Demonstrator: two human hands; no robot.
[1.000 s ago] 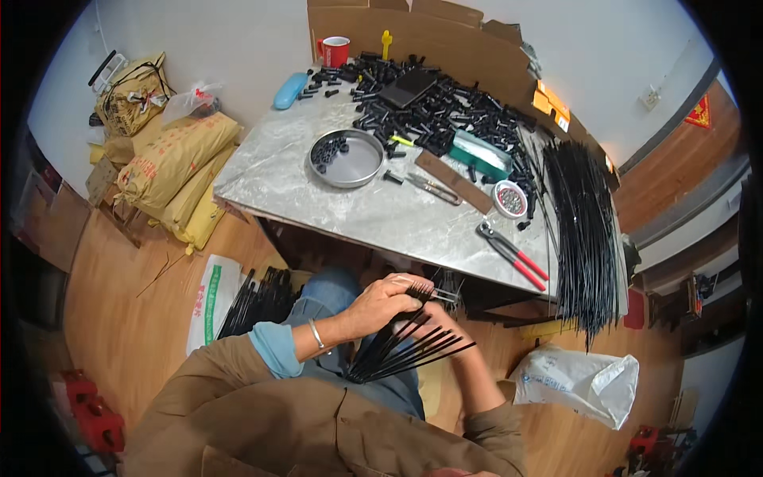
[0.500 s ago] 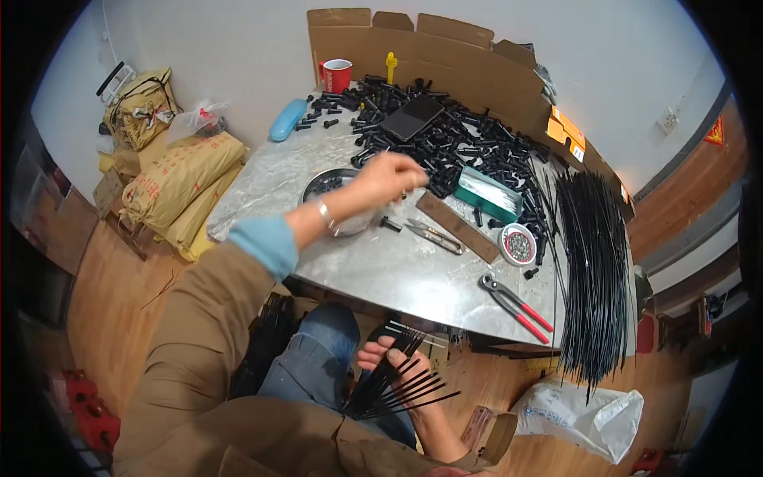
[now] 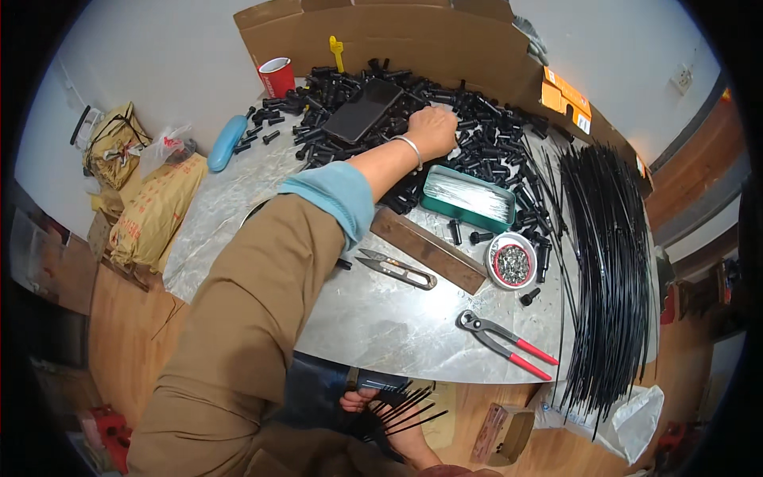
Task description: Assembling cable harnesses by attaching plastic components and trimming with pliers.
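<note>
My left hand [image 3: 434, 131] reaches across the table into a heap of black bolt-like pieces [image 3: 486, 143]. Its fingers curl downward, and their tips are hidden behind the hand. Beside it lie a black phone [image 3: 363, 111] and a green tin [image 3: 467, 195] of thin whitish sticks. Below the table edge, my right hand [image 3: 367, 400] is closed around a fanned bunch of thin black rods [image 3: 405, 409]. Nearer on the table are a brown bar [image 3: 429, 250], thread snips [image 3: 397, 269], red-handled pincers [image 3: 509, 346] and a white cup [image 3: 513, 262] holding small metal bits.
A thick bundle of long black strands [image 3: 608, 278] overhangs the right table edge. Cardboard [image 3: 413, 36] walls the back. At the back left are a red cup [image 3: 276, 78] and a blue case [image 3: 227, 144]. Sacks [image 3: 155, 211] stand left; an open small box [image 3: 504, 436] lies below.
My left hand has moved right and farther over the heap, its sleeve now covering the round metal bowl. My right hand stays low with the rods. The view has shifted.
</note>
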